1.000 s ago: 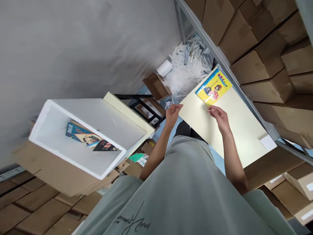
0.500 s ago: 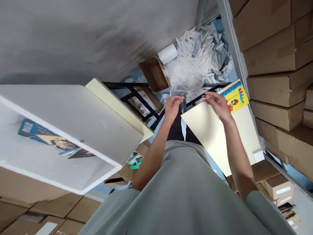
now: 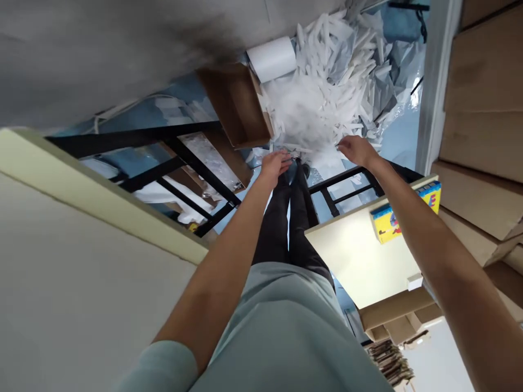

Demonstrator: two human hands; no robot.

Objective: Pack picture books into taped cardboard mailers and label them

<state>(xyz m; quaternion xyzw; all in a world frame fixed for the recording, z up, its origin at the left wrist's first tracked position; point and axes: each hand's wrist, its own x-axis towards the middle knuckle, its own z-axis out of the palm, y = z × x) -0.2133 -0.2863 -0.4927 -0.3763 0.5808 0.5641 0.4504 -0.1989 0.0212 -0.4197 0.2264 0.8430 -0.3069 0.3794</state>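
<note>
My left hand [image 3: 274, 164] hangs low in front of me, fingers loosely curled and close together, palm turned down, with nothing clearly held; its fingertips are at the near edge of the heap of white plastic scraps [image 3: 327, 92] on the floor, and I cannot tell whether they touch a piece. My right hand [image 3: 354, 149] is stretched out beside it, well apart from the left, fingers bent and drawn together as if pinching at a thin strip at the edge of the same heap, though the blur hides whether anything sits between the fingertips. Both forearms run down from the bottom of the view toward the heap, and between them I see my dark trouser legs [image 3: 291, 218] and the pale green shirt [image 3: 281, 332]. Just under the right forearm sits a cream tabletop [image 3: 359, 261] on a black frame, with a yellow and blue booklet [image 3: 388, 226] lying flat at its far edge, partly covered by the arm. To the left of the left hand stands an open brown cardboard box [image 3: 235, 106] on the floor, with a white roll [image 3: 272, 57] just beyond it, touching the heap. A second cream tabletop [image 3: 102, 201] fills the left side, its black frame [image 3: 175, 152] showing beneath. Stacked cardboard cartons [image 3: 482, 136] rise on the right.
</note>
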